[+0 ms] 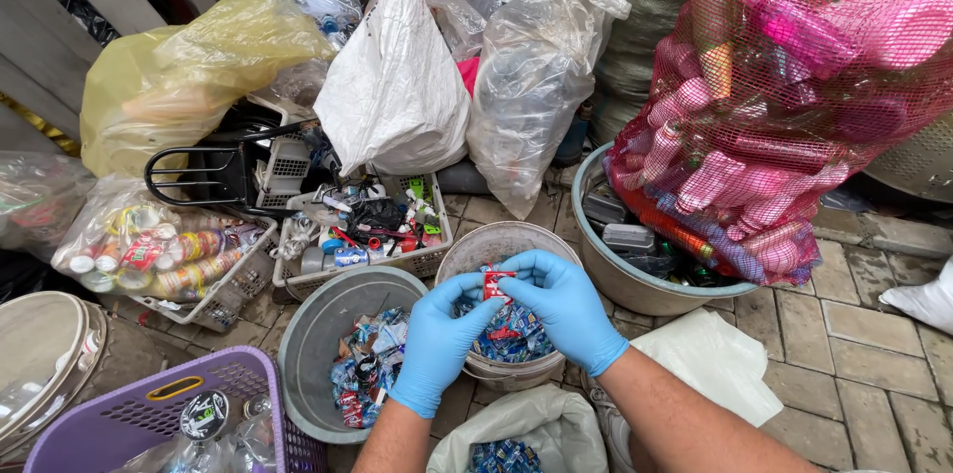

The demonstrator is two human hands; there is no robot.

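Observation:
Both my hands wear blue gloves and meet over a white bucket [467, 251] that holds several small blue and red wrappers. My left hand [438, 342] and my right hand [562, 306] pinch one small red and white wrapper [492, 282] between their fingertips, just above the bucket. A grey tub [316, 334] with more crumpled wrappers sits to the left of my left hand. A clear bag [516, 428] with blue wrappers lies below my hands.
A red mesh sack [784, 86] of pink bottles rests on a grey basin [635, 284] at right. White and clear plastic bags [397, 86], a yellow bag [189, 66], a white basket of scraps [397, 265] and a purple basket [129, 413] crowd the left and back. Paving bricks [854, 354] lie at right.

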